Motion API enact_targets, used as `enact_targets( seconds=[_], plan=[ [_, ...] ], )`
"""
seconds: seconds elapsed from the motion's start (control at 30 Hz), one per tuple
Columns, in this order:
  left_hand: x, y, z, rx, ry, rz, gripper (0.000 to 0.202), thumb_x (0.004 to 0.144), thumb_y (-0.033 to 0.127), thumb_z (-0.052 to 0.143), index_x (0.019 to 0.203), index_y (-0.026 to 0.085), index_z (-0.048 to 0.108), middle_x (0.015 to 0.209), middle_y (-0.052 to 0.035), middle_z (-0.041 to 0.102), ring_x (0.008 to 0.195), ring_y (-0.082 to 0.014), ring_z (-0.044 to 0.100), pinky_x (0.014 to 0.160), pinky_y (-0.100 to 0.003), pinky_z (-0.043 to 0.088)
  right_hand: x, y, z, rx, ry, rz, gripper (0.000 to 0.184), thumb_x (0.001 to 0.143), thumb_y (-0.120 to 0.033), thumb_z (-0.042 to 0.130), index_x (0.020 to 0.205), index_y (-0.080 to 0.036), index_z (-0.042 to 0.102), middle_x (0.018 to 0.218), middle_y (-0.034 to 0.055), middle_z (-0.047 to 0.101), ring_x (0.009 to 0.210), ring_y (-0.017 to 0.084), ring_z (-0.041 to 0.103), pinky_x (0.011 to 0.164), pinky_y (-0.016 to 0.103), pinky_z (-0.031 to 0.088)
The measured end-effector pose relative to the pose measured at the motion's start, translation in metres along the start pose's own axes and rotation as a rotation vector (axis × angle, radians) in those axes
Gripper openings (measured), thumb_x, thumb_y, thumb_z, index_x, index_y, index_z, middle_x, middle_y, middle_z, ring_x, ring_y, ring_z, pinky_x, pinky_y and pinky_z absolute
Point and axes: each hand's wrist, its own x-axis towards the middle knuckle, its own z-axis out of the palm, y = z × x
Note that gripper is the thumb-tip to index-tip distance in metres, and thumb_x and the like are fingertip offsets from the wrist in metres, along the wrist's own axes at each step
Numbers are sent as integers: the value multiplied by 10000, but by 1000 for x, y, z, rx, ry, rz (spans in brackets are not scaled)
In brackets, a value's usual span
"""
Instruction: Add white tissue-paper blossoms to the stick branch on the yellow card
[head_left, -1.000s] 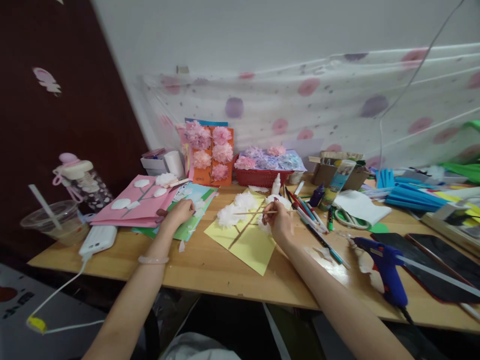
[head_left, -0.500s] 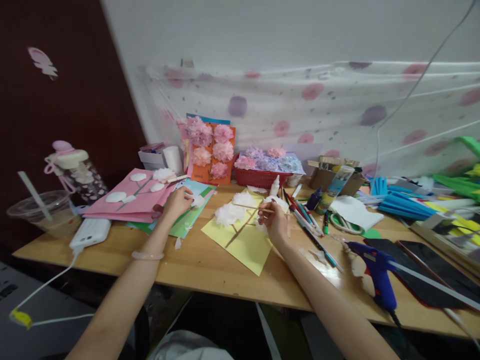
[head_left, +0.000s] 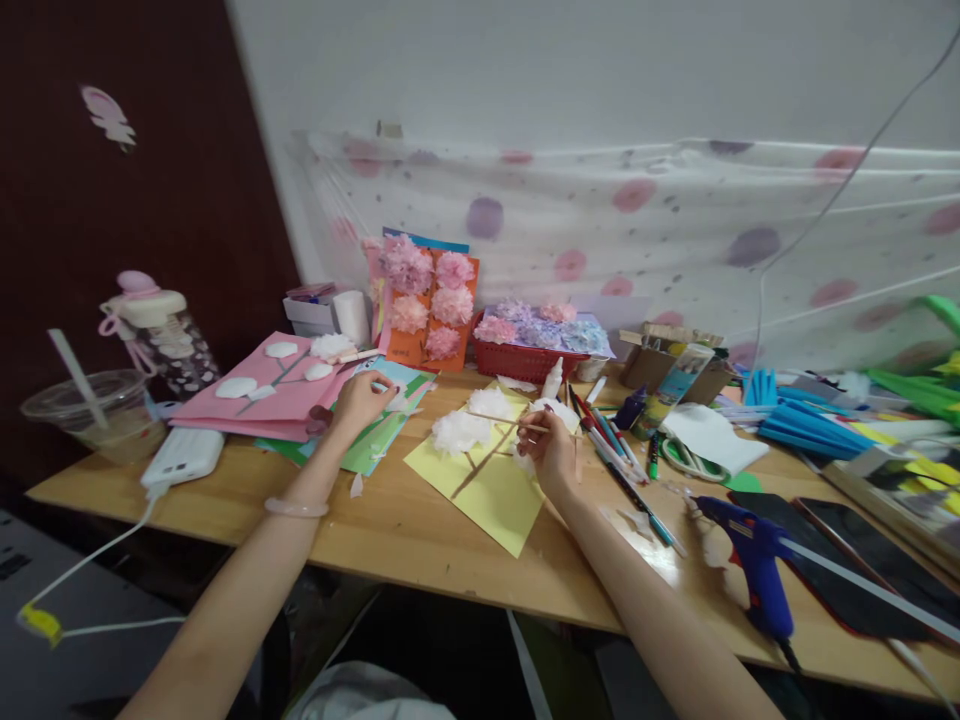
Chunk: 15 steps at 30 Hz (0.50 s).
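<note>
My right hand (head_left: 551, 455) pinches a thin wooden stick (head_left: 491, 418), its tip pointing left above a yellow sheet (head_left: 491, 515). On that sheet are brown branch lines (head_left: 480, 470) and fluffy clumps of white tissue paper (head_left: 460, 433). Part of another clump is hidden behind my right hand. Over to the left, my left hand (head_left: 361, 402) has its fingers curled together at a small piece of white tissue paper (head_left: 397, 401), above the green and blue sheets (head_left: 375, 440). A pink sheet (head_left: 259, 412) with white ovals on drawn branches lies left of it.
Pens (head_left: 619, 455) and a white glue bottle (head_left: 553, 378) lie close to my right hand. A blue glue gun (head_left: 754, 560) rests at right beside phones. A red basket (head_left: 517, 362) of paper flowers stands behind. At left are a drink cup (head_left: 112, 440) and power bank (head_left: 182, 455).
The view has shifted slightly, so things appear a little lower and further right. Both hands keep nearly the same places; the left fingertips have moved slightly at the tissue piece.
</note>
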Motion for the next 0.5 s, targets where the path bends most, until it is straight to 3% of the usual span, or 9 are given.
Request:
enact_targets(
  seconds=[0.2,0.33,0.4,0.5],
  plan=[
    [-10,15,12,-310,-221,41,307,658,408,649,831,158,610,853,-65,722,800,-188,681,742,-313,537,0,2,0,-16,-47,24,271,669,-432,629,603,-171,654,534,22,597,458,108,490,394,196,388],
    [-21,20,24,-496,-413,68,433,609,359,697,978,145,619,941,-79,710,827,-179,673,743,-310,535,-1,4,-1,-26,-142,45,337,708,-495,639,658,-164,677,596,40,646,489,117,528,419,204,408],
    [-23,21,27,-542,-458,77,483,598,310,702,1046,154,613,1016,-85,702,900,-188,666,772,-309,532,-1,5,-2,-38,-170,67,358,697,-519,655,664,-163,675,599,43,655,485,120,534,417,207,406],
    [-22,19,28,-531,-434,72,483,606,306,704,1059,155,629,1038,-89,703,933,-201,664,787,-317,535,0,5,-1,-47,-184,103,373,669,-532,669,671,-159,680,606,49,669,483,120,541,417,206,406]
  ],
)
